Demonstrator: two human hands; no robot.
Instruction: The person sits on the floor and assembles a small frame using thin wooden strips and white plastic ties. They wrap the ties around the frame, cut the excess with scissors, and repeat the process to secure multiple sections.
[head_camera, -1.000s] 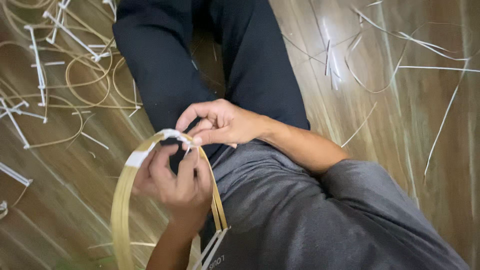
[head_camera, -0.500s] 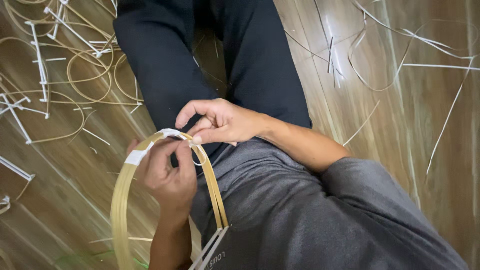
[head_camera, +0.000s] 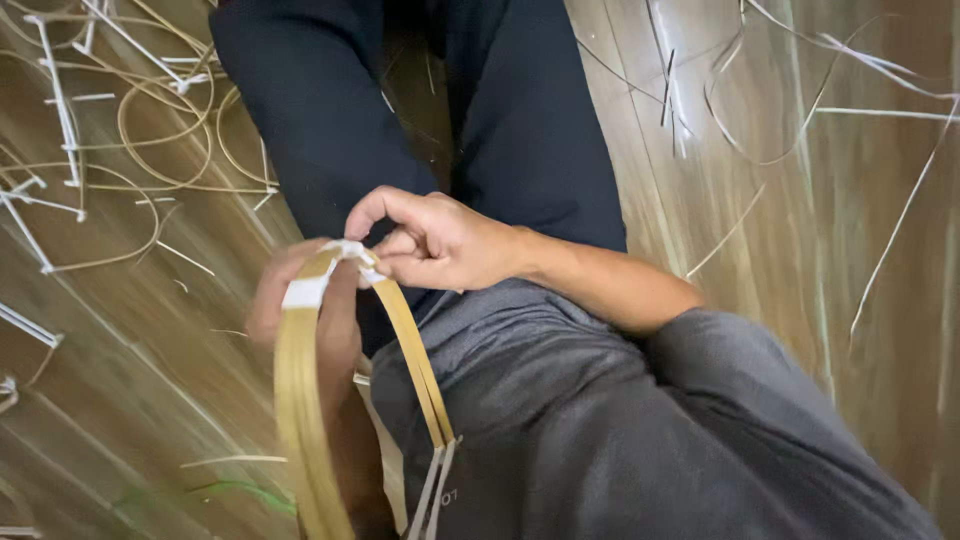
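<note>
Bamboo hoop (head_camera: 300, 400) – between both hands (white tape (head_camera: 303, 292))

Two hands work here: the left hand (head_camera: 305, 315) and the right hand (head_camera: 435, 240). They share one bamboo hoop (head_camera: 300, 420), bound with two white wraps (head_camera: 303, 292). Two dark trouser legs (head_camera: 320, 110) lie ahead, and many loose strips (head_camera: 150, 150), too tangled to count, litter the floor (head_camera: 800, 250).

Right hand (head_camera: 440, 240) curled over the lap, thumb and forefinger pinched together, forearm bent in from the right. Left hand (head_camera: 310, 300) raised from below, blurred, fingers closed, just beside the right.
</note>
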